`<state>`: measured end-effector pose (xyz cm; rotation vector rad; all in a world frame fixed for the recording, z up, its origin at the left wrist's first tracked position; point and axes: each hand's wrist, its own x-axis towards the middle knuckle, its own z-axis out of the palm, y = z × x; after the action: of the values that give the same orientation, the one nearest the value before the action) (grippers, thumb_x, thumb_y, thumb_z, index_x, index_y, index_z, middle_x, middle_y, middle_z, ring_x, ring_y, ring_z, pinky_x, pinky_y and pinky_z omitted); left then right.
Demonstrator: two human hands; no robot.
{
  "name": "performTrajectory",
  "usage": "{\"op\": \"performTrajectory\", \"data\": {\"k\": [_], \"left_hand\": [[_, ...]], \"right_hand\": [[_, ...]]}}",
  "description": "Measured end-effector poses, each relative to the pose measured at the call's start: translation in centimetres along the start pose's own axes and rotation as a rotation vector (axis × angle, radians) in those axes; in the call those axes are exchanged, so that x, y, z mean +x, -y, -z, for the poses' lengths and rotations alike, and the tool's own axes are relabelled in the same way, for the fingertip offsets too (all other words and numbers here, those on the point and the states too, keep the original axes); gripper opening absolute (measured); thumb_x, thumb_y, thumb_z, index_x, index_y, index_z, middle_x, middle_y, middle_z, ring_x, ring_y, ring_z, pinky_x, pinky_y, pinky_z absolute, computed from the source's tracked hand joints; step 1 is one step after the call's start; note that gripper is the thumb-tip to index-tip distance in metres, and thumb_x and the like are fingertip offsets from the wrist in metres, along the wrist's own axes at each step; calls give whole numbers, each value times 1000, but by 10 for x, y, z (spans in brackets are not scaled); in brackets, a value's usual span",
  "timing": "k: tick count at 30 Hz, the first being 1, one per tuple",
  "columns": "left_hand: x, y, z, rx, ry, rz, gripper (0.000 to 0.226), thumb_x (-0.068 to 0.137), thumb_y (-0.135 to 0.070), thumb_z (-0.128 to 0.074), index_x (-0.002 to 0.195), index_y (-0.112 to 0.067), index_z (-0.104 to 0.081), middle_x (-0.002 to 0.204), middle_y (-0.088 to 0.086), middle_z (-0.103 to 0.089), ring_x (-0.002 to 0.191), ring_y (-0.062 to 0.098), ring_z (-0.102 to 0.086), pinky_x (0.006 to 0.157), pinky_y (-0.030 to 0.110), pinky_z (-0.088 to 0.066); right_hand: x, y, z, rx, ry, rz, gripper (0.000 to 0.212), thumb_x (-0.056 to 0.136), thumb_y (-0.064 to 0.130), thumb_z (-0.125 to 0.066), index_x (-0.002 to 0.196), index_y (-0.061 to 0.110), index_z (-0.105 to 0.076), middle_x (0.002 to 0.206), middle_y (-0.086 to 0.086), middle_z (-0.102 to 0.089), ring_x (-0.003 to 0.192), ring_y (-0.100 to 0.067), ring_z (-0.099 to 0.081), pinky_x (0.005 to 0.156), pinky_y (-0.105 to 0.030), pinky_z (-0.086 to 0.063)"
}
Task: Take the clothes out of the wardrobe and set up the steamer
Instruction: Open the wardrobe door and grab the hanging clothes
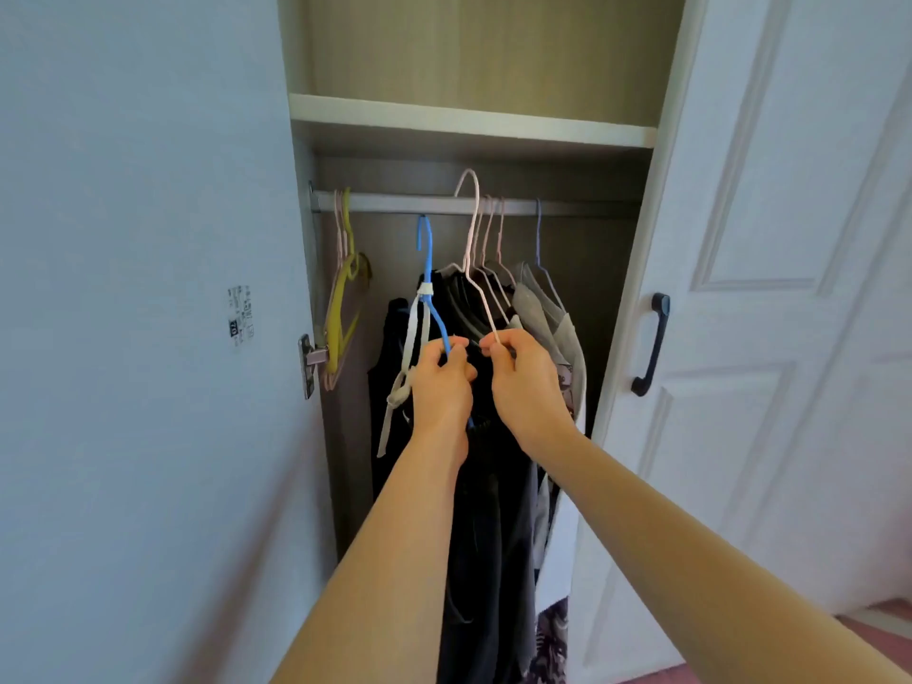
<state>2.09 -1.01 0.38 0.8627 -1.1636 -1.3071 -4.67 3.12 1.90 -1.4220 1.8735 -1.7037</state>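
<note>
The wardrobe stands open with a metal rail (395, 203) across it. My left hand (440, 382) grips the shoulder of a blue hanger (427, 269) whose hook sits below the rail, off it. A dark garment (493, 510) hangs from it, with a grey-white strap (408, 348) dangling beside. My right hand (520, 375) pinches the wire of a pink hanger (473, 224) whose hook is raised above the rail. More pink hangers and a grey garment (548, 308) hang to the right. No steamer is in view.
Several bare yellow and pink hangers (343, 298) hang at the rail's left end. The left door (148, 338) and the right door with a black handle (652, 343) are swung open. A shelf (469, 120) runs above the rail.
</note>
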Motion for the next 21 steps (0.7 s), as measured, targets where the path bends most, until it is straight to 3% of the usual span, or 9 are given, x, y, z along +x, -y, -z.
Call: {"op": "performTrajectory", "data": {"k": [6,13,21], "left_hand": [[-86,9,28,46,72,38,19,100,-20,-42,103,-18,-61,57,-4,-41,52,6,-36,53,23,-35],[-185,5,68,93,123,44,18,100,-19,-42,104,-19,-60,57,-4,-39,55,8,-36,59,25,-38],[-295,-32,101,72,200,19,19,99,-20,-43,101,-21,-62,60,0,-37,59,13,-37,59,23,-39]], "right_hand": [[-82,6,31,-34,11,-86,23,101,19,-38,107,21,-60,98,10,-59,85,-6,-57,67,-14,-43],[-195,25,71,-55,15,-123,24,102,21,-37,103,23,-61,94,8,-63,59,-3,-50,48,-11,-38],[-312,77,106,-6,-28,-154,21,101,20,-40,101,25,-61,92,3,-66,71,-19,-62,53,-19,-47]]}}
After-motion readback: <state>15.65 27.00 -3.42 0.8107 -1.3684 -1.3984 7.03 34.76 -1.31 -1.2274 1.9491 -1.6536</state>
